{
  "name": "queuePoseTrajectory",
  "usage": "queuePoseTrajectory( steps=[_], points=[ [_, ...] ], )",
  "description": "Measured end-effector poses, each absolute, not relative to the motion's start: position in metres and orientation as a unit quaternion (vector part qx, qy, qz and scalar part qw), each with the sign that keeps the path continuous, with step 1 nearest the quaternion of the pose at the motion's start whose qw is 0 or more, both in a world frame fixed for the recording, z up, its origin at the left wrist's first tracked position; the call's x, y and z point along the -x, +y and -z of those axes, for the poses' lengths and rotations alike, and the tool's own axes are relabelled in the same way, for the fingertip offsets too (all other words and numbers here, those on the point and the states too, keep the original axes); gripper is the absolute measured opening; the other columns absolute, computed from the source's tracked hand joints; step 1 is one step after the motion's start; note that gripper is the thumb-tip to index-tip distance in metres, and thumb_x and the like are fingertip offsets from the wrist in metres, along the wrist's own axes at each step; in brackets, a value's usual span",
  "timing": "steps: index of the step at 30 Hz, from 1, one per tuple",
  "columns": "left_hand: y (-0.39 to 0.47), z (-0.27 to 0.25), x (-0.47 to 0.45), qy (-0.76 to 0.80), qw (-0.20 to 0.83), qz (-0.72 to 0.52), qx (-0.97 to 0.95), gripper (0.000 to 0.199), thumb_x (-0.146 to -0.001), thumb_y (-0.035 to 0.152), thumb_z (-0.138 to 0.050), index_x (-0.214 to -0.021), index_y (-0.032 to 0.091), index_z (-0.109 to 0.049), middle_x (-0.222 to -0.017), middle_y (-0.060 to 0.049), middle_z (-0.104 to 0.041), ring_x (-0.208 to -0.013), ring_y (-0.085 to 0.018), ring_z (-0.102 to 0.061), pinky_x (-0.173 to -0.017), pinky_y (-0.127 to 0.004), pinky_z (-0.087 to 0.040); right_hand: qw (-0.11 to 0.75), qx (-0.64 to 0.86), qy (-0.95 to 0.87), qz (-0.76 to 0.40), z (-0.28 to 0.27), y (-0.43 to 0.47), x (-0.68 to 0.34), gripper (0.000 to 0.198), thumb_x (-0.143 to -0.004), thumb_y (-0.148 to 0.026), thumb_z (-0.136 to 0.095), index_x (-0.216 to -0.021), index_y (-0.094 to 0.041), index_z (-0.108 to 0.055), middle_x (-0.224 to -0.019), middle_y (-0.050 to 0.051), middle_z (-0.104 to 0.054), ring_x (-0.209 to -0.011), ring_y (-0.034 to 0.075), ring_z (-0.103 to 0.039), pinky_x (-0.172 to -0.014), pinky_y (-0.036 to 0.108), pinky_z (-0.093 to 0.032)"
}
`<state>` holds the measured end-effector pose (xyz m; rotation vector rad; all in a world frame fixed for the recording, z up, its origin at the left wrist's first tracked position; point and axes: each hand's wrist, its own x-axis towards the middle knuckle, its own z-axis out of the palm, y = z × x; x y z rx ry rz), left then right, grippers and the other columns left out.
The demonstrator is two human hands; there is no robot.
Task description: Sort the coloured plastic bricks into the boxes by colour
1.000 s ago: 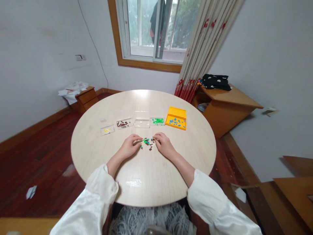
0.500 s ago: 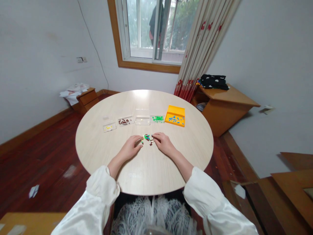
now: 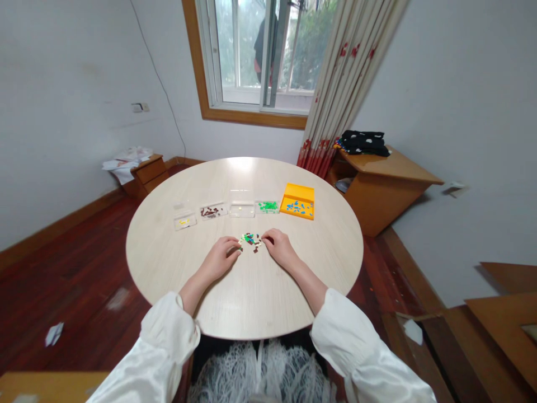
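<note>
A small loose pile of tiny green, blue, brown, white and yellow building bricks (image 3: 250, 239) lies on the round table between my hands. My left hand (image 3: 218, 258) rests at its left side, thumb and forefinger apart, fingertips at the pile's edge near a small dark piece. On the right side, my right hand (image 3: 278, 246) is curved, with its fingertips close to a few brown and blue pieces. A gap shows between its thumb and fingers. I make out nothing held in either hand, though pieces this small are hard to see.
Behind the pile, a row of open boxes stands on the table (image 3: 168, 268): clear boxes with yellow pieces (image 3: 184, 222), brown pieces (image 3: 212, 212), a few pale pieces (image 3: 242, 210) and green pieces (image 3: 267, 207). A yellow box (image 3: 310, 193) with blue pieces ends the row.
My fingertips have drawn slightly away from the pile on both sides, so more of it shows. The whole view has shifted a little.
</note>
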<state>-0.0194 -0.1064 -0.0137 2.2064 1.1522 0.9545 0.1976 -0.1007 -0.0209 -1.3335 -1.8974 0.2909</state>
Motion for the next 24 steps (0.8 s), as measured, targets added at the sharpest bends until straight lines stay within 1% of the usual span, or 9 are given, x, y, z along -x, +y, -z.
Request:
queuePoseTrajectory(
  steps=[5,10,12,15,19,22,24],
  points=[
    [-0.108,0.011,0.019,0.422,0.235,-0.35,-0.803,0.012,-0.078,0.024,-0.055,-0.081,0.019,-0.065,-0.095,-0.008,-0.062,-0.094,-0.02,-0.057,-0.087,-0.037,-0.043,0.393,0.522,-0.748,-0.113,0.022,-0.1,-0.196,0.015,-0.082,-0.009,-0.049,-0.078,-0.016,-0.062,-0.08,0.007,-0.064,-0.079,0.017,-0.056,-0.075,0.032,-0.045],
    [-0.108,0.007,0.018,0.453,0.228,-0.378,-0.775,0.013,-0.079,0.026,-0.053,-0.079,0.018,-0.064,-0.083,-0.006,-0.063,-0.081,-0.018,-0.058,-0.077,-0.032,-0.045,0.432,0.527,-0.721,-0.13,0.02,-0.098,-0.195,0.013,-0.081,-0.013,-0.047,-0.078,-0.017,-0.059,-0.08,0.007,-0.064,-0.079,0.018,-0.057,-0.075,0.033,-0.046],
    [-0.107,0.006,0.017,0.471,0.231,-0.397,-0.753,0.014,-0.079,0.027,-0.053,-0.078,0.018,-0.063,-0.08,-0.005,-0.064,-0.076,-0.017,-0.058,-0.073,-0.031,-0.046,0.461,0.532,-0.691,-0.162,0.017,-0.097,-0.192,0.011,-0.079,-0.015,-0.047,-0.079,-0.018,-0.058,-0.077,0.005,-0.063,-0.073,0.017,-0.057,-0.071,0.032,-0.046],
    [-0.105,0.006,0.013,0.494,0.237,-0.425,-0.72,0.015,-0.078,0.027,-0.054,-0.08,0.017,-0.064,-0.079,-0.005,-0.065,-0.073,-0.016,-0.058,-0.07,-0.03,-0.046,0.51,0.526,-0.636,-0.242,0.012,-0.098,-0.185,0.005,-0.076,-0.023,-0.051,-0.077,-0.019,-0.054,-0.07,0.0,-0.06,-0.062,0.014,-0.056,-0.061,0.027,-0.047],
    [-0.108,0.003,0.002,0.486,0.226,-0.44,-0.72,0.018,-0.078,0.026,-0.056,-0.088,0.017,-0.066,-0.079,-0.005,-0.065,-0.07,-0.015,-0.057,-0.069,-0.029,-0.046,0.558,0.48,-0.584,-0.343,0.008,-0.105,-0.171,0.016,-0.071,-0.033,-0.058,-0.072,-0.02,-0.049,-0.064,-0.002,-0.055,-0.056,0.012,-0.054,-0.052,0.025,-0.048],
    [-0.111,-0.001,-0.009,0.463,0.22,-0.437,-0.739,0.018,-0.078,0.026,-0.056,-0.091,0.019,-0.067,-0.081,-0.004,-0.066,-0.071,-0.015,-0.058,-0.07,-0.028,-0.046,0.559,0.449,-0.568,-0.404,0.006,-0.111,-0.163,0.022,-0.07,-0.039,-0.061,-0.07,-0.021,-0.048,-0.062,-0.004,-0.054,-0.052,0.011,-0.052,-0.046,0.024,-0.049],
    [-0.112,-0.003,-0.015,0.453,0.221,-0.433,-0.747,0.015,-0.079,0.025,-0.056,-0.088,0.019,-0.067,-0.083,-0.005,-0.067,-0.073,-0.015,-0.058,-0.07,-0.029,-0.046,0.556,0.438,-0.57,-0.417,0.006,-0.114,-0.161,0.024,-0.069,-0.04,-0.063,-0.069,-0.02,-0.049,-0.061,-0.004,-0.054,-0.051,0.01,-0.052,-0.046,0.024,-0.05]
  ],
)
